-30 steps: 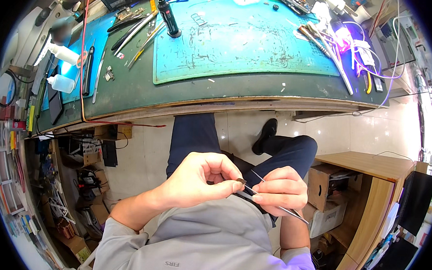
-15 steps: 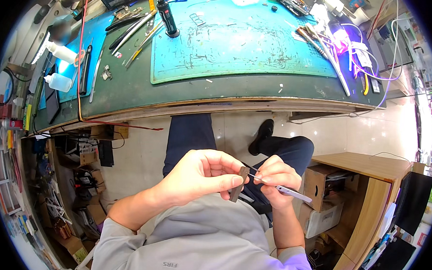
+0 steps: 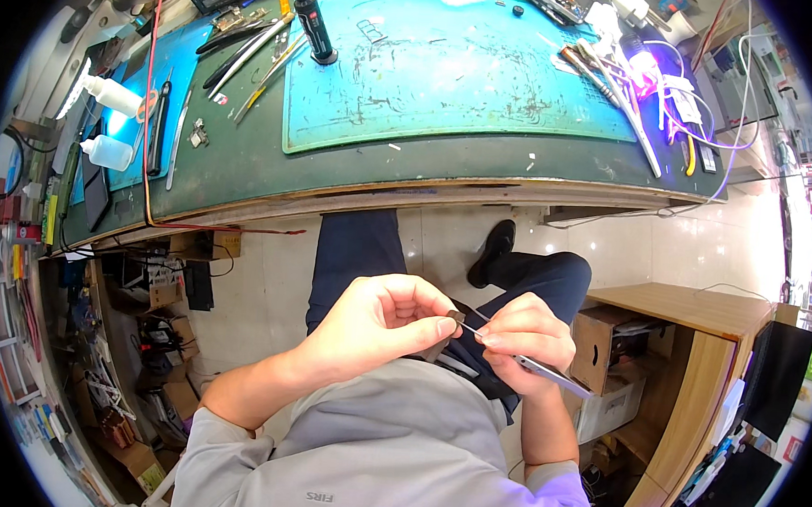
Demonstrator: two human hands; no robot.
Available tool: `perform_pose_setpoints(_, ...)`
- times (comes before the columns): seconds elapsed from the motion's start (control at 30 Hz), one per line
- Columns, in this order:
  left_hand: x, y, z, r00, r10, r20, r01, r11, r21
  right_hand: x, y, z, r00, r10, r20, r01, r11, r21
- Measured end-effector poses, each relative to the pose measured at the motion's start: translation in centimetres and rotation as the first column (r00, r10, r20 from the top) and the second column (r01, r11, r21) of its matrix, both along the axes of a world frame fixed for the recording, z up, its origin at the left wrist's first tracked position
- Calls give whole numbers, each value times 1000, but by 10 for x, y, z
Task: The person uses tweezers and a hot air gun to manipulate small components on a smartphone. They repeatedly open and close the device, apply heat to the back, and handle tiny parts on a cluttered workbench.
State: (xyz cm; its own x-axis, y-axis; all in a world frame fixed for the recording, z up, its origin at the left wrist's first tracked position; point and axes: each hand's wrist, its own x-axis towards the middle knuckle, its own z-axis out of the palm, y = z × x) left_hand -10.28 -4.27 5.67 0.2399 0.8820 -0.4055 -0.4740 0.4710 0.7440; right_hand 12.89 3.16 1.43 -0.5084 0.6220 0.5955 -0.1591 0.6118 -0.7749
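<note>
Right now, pinching a small dark piece [image 3: 457,318] between thumb and first finger of the left hand [image 3: 379,324], with the other fingers curled in behind. Pinching a thin silver tool [image 3: 556,376] too, with the thumb and fingers of the right hand [image 3: 530,338], flat back end out past the palm and skinny front end toward the piece. Too small to tell if touching the piece or just beside it. Holding both hands close together, in front of the grey shirt [image 3: 387,445] and up over the legs [image 3: 360,251], well apart from the worktop [image 3: 245,167]. Looks like the middle of the work: piece in one hand, tool in the other. Not yet done: letting go of either one. Hard to say how much on the piece is finished and how much is left, with so little of it showing. Facing, on the worktop, a big blue mat [image 3: 478,101], with a black bottle [image 3: 315,28] standing up by its left edge. Farther left, a squeeze bottle [image 3: 108,153] and some long thin tools [image 3: 249,59]; off to the right, a pale stick [image 3: 641,142] near a purple glow.
</note>
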Motion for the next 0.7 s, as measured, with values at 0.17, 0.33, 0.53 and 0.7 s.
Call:
perform_pose_setpoints(0.17, 0, -1, 1, 999, 12, -33, -11, 999, 38, 0, 5, 9, 999, 17, 34, -21, 994, 109)
perform_pose_setpoints(0.33, 0, 0, 0, 999, -2, -47, 3, 999, 35, 0, 6, 10, 999, -12, 46, 4, 986, 165)
perform_pose_setpoints(0.53, -1, 1, 0, 999, -22, -36, 23, 999, 22, 3, 7, 9, 998, -12, 67, -3, 976, 220)
perform_pose_setpoints(0.7, -1, 3, 0, 998, -44, -33, 44, 999, 13, 5, 8, 11, 996, -6, 84, -15, 971, 241)
